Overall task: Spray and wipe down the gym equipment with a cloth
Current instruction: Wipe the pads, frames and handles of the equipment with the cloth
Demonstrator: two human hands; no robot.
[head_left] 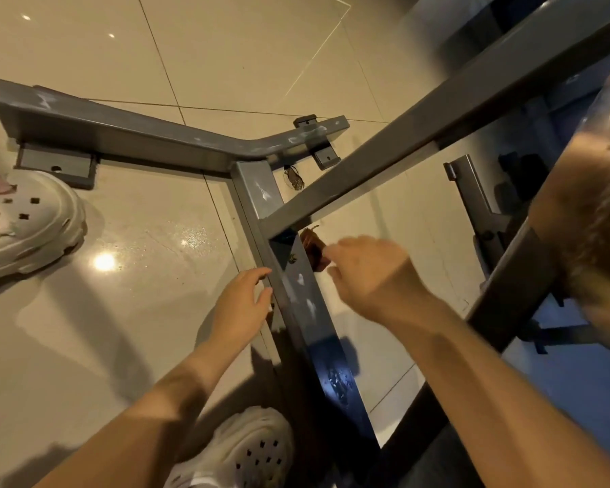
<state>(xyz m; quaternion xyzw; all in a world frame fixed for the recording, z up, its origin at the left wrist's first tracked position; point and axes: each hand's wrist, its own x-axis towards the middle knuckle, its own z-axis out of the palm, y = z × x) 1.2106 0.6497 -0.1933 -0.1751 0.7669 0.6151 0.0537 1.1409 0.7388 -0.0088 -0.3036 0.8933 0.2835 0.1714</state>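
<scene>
Nearest the camera, the left hand (242, 299) rests with straight fingers against the grey floor bar (305, 301), which runs away toward the crossbar (127, 133). Just right of it, the right hand (370, 272) pinches a brown cloth (314, 250), nearer the joint.

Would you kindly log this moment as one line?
left hand: rests on frame | right hand: holds cloth beside frame

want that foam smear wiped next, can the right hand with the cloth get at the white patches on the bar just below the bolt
Probably yes. The right hand holds the brown cloth right beside the floor bar, and nothing lies over the white patches.
</scene>
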